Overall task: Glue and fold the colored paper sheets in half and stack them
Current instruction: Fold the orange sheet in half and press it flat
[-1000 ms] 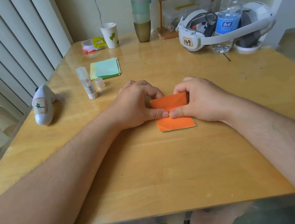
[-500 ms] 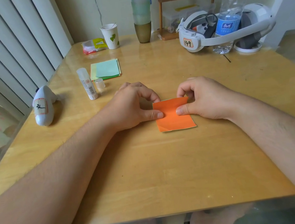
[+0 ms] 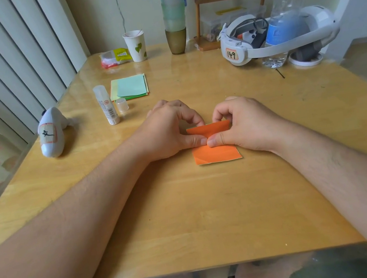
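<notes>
An orange paper sheet (image 3: 217,154) lies folded on the wooden table (image 3: 189,220) in the middle. My left hand (image 3: 169,131) pinches its far left part between thumb and forefinger. My right hand (image 3: 243,122) pinches the far right part the same way, and the two thumb tips meet on top of the sheet. The far edge is lifted slightly. A stack of green and yellow folded sheets (image 3: 130,89) lies further back on the left. A white glue stick (image 3: 107,108) stands uncapped beside it, with its clear cap (image 3: 122,104) next to it.
A white shark-shaped toy (image 3: 51,135) lies at the left edge. A paper cup (image 3: 136,45), a snack bag (image 3: 115,57), stacked cups (image 3: 173,15), a white headset (image 3: 258,41) and a water bottle (image 3: 283,16) stand along the back. Vertical blinds hang at the left.
The thumbs moved apart across the orange sheet half a second ago and have come back together at its middle. The far edge is raised a little again.
</notes>
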